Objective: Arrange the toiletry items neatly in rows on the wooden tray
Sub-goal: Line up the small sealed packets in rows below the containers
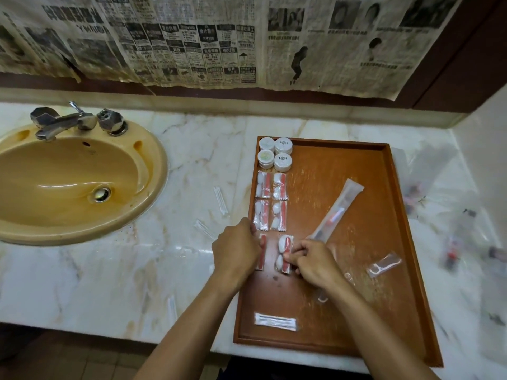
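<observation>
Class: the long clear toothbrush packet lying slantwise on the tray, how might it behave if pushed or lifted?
The toothbrush packet probably stays fairly stiff, given the brush inside. Its smooth clear wrap looks slippery on the wooden tray. Lying flat, it likely slides, not rolls.

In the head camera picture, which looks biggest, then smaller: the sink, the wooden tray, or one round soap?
1. Wooden tray and sink: too alike to rank, and the tray is nearer.
2. Round soap, smallest.
</observation>
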The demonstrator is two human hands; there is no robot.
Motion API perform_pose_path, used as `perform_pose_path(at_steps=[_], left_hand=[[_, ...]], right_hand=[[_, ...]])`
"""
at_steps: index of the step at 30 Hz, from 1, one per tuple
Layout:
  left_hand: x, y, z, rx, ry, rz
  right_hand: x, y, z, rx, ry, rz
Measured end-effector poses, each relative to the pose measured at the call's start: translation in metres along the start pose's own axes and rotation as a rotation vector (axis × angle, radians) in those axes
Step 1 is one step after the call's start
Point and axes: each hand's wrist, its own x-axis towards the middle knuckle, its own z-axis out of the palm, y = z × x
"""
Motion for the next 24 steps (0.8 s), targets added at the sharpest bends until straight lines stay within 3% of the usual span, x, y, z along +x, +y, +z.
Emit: perform_pose_path(at_steps=[10, 18, 24], left_hand=[[-0.011, -0.005, 0.019, 0.384, 0.080, 0.284], [-0.008, -0.012, 0.022, 0.424, 0.065, 0.379], [-0.001, -0.017, 0.020, 0.461, 0.058, 0.443]], right_hand=[[0.002, -0.005, 0.005, -0.120, 0.092, 0.017], [0.000, -0.006, 0.018, -0.250, 0.183, 0.063], [-0.004, -0.007, 0.023, -0.443, 0.256, -0.048]])
